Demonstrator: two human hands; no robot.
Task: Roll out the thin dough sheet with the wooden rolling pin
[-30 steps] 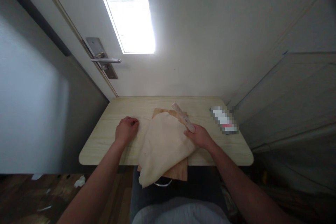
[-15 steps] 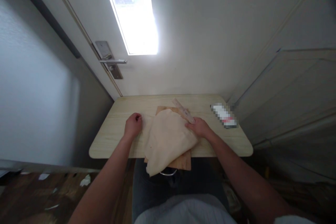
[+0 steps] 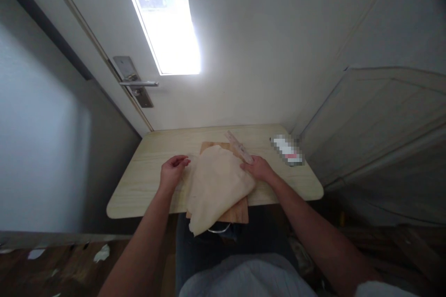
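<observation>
A broad, thin sheet of pale dough point(image 3: 219, 181) lies over a wooden board point(image 3: 239, 212), draping past the board's lower left edge. My right hand point(image 3: 257, 168) is closed on the near end of a short rolling pin point(image 3: 239, 146), which slants up and left over the dough's upper right edge. The fingers of that hand also touch the dough's right side. Left of the dough, above the tabletop, is my left hand point(image 3: 172, 174). Its thumb and fingertips are drawn together in a pinch; anything between them is too small to make out.
The board rests on a light wood table point(image 3: 139, 185) with rounded corners, its front part jutting over my lap. A blurred-out phone-like object point(image 3: 287, 150) lies at the table's right. Behind stands a white door with a metal handle point(image 3: 139, 83). Paper scraps point(image 3: 101, 253) litter the floor at left.
My left hand has gone from a loose fist to a pinch with straighter fingers. My right hand keeps the rolling pin at the dough's right edge. The whole view has shifted slightly.
</observation>
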